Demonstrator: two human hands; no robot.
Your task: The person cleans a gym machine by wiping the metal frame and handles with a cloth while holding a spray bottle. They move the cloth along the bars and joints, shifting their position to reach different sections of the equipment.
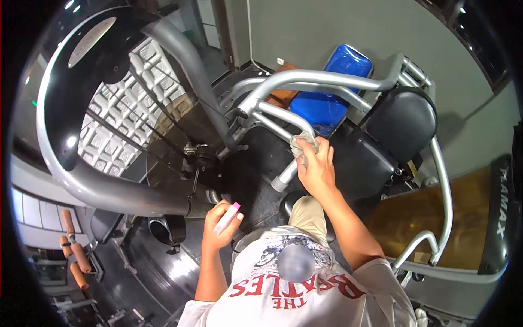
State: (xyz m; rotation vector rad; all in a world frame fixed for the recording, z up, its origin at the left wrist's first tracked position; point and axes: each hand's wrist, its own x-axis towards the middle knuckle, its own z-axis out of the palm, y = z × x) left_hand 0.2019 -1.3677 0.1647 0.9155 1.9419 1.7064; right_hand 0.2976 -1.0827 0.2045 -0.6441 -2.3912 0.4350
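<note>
My right hand (pixel 317 173) is closed on a crumpled pale cloth (pixel 299 145), pressed against a bent silver tube (pixel 279 114) of a gym machine. Below the cloth, a tube end with a grey cap (pixel 280 183) sticks out. In my left hand (pixel 213 231) is a small white bottle with a pink top (pixel 226 219); the fingers wrap round it, and its lower part is hidden by the palm. This hand stays apart from the machine, close to a thick grey frame tube (pixel 125 193).
Right of my right hand are a black padded backrest (pixel 403 120) and a black seat pad (pixel 359 163). A blue padded board (pixel 327 90) leans near the grey wall (pixel 305 32). At left stands the machine's tall frame (pixel 54 125), with a weight stack (pixel 202 155) beside it.
</note>
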